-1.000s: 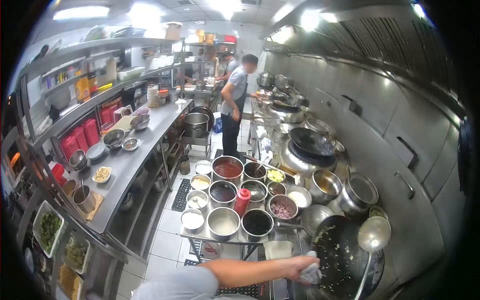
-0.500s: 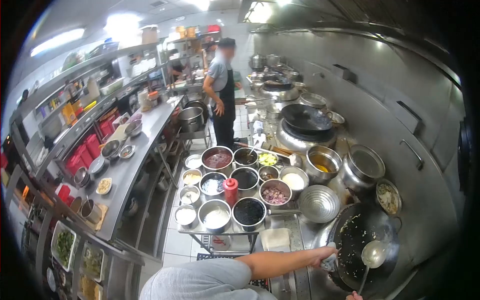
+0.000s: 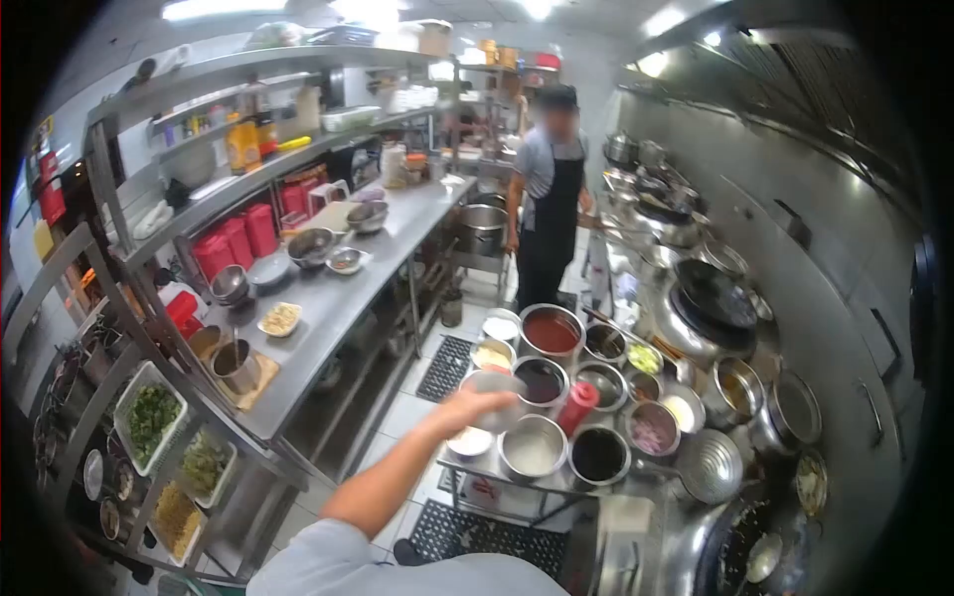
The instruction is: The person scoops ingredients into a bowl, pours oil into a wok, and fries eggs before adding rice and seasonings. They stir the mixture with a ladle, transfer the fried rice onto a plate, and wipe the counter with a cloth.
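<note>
My left hand [image 3: 475,405] reaches over the near left corner of the container table, its thumb and fingers around the rim of a metal bowl [image 3: 495,389]; motion blurs the grip. A container of white contents [image 3: 469,441] lies just below the hand, and a pot of pale contents [image 3: 533,447] stands to its right. Nearby are a red squeeze bottle [image 3: 577,405] and a pot of dark liquid [image 3: 599,455]. At the lower right, a ladle [image 3: 763,558] rests in the black wok [image 3: 730,556]. My right hand is out of view.
A co-worker [image 3: 553,199] in a dark apron stands in the aisle beyond the containers. The steel counter [image 3: 343,313] with bowls runs along the left. Stoves with woks [image 3: 715,293] line the right wall. Trays of greens [image 3: 151,417] stand at the lower left.
The view has turned left. My left hand has let go of the cloth at the wok's edge and moved to the containers. My right hand has gone out of view.
</note>
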Available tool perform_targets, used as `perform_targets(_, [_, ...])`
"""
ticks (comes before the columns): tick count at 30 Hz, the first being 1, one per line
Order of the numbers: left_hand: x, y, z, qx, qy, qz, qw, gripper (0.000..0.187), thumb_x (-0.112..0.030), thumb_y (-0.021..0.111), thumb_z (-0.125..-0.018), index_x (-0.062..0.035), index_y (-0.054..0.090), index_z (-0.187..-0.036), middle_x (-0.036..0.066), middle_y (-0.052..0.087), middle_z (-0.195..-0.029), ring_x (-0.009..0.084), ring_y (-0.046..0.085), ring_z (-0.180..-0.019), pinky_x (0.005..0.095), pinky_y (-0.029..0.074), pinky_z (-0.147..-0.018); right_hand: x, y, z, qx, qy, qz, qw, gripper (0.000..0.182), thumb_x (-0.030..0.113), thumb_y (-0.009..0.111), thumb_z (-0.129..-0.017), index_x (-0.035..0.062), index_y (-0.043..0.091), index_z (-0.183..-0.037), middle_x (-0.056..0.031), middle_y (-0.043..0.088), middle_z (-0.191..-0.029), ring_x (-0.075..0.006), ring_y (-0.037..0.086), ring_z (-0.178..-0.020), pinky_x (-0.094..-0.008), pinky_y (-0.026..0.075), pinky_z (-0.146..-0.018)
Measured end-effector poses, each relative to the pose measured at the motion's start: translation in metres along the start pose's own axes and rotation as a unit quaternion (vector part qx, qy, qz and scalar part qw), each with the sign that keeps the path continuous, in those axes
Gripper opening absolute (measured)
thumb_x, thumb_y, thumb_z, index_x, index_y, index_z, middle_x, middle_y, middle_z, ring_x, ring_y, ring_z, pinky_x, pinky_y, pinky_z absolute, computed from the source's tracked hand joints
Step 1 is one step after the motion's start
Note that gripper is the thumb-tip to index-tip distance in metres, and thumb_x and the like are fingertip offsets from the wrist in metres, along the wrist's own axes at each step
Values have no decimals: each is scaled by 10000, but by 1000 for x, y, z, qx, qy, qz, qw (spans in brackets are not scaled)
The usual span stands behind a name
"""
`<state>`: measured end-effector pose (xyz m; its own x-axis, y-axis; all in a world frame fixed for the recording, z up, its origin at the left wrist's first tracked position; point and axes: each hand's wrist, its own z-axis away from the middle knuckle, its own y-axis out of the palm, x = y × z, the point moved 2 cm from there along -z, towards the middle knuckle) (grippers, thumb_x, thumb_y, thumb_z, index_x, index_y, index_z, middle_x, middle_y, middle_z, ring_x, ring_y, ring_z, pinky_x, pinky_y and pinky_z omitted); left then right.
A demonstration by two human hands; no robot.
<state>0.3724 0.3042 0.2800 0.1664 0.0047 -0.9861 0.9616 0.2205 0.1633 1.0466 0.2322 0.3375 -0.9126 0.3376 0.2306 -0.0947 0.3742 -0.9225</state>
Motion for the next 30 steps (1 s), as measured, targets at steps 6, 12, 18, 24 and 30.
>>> perform_targets(6, [-183,-271,163,-341,297,-208,867,480,-169,763,-838,-104,531,-1254,66,604,-1107,181,610,-1019,344,530,-864,277,-13,46,90,-260,-217,936,440,187,604,-971,8,540,-1367,-228,638,-1239,-342,594,-1167,-402,453,-986])
perform_targets(12, [-326,-373,282,-461,446,-451,620,449,-116,737,-855,-82,532,-1253,82,602,-1124,178,616,-1023,341,530,-853,530,61,134,195,-445,-430,761,386,11,615,-881,-12,597,-1265,-98,669,-929,-166,642,-806,-291,517,-754])
perform_targets(18, [-370,-456,289,-406,422,-758,286,499,-125,792,-783,-78,572,-1229,110,617,-1202,313,639,-1071,398,539,-852,754,109,271,412,-573,-393,590,317,38,661,-887,18,636,-1202,-77,697,-863,-130,626,-714,-267,503,-649])
perform_targets(24, [-352,-524,279,-420,372,-801,211,553,-94,825,-735,-132,597,-1238,122,634,-1187,332,636,-1088,405,541,-891,931,160,393,479,-663,-303,489,225,98,665,-903,28,696,-1114,-120,720,-864,-184,651,-659,-315,524,-639])
perform_targets(30, [-351,-550,279,-406,324,-838,166,573,-91,828,-769,2,567,-1271,117,639,-1249,292,622,-1152,373,511,-984,1126,273,498,424,-717,-329,445,158,127,648,-899,57,740,-1005,-162,721,-1020,-308,708,-816,-395,551,-766])
